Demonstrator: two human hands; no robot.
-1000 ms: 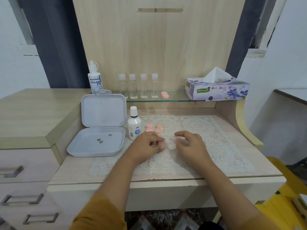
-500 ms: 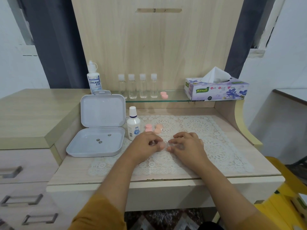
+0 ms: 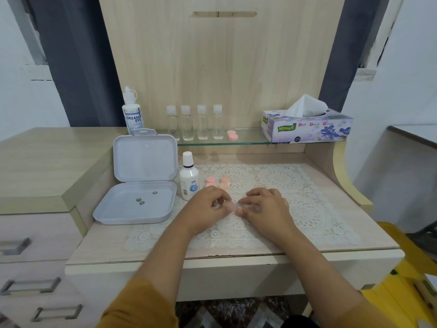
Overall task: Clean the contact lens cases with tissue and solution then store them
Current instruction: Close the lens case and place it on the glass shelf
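My left hand (image 3: 206, 207) and my right hand (image 3: 264, 207) meet over the lace mat, fingers curled round a small pale contact lens case (image 3: 233, 205) held between them; most of it is hidden by the fingers. Two pink lens cases (image 3: 217, 182) lie just behind my hands on the mat. Another pink case (image 3: 232, 135) sits on the glass shelf. A small white solution bottle (image 3: 188, 177) stands left of the pink cases. The tissue box (image 3: 307, 127) rests on the shelf's right end with a tissue sticking up.
An open white storage box (image 3: 139, 183) lies at the left with three small dark bits in its tray. A larger solution bottle (image 3: 132, 113) and several clear little bottles (image 3: 194, 123) stand on the shelf. Drawers are at the far left.
My right hand has slid left and closed in on the lens case; both hands now touch at their fingertips. My left hand has barely moved.
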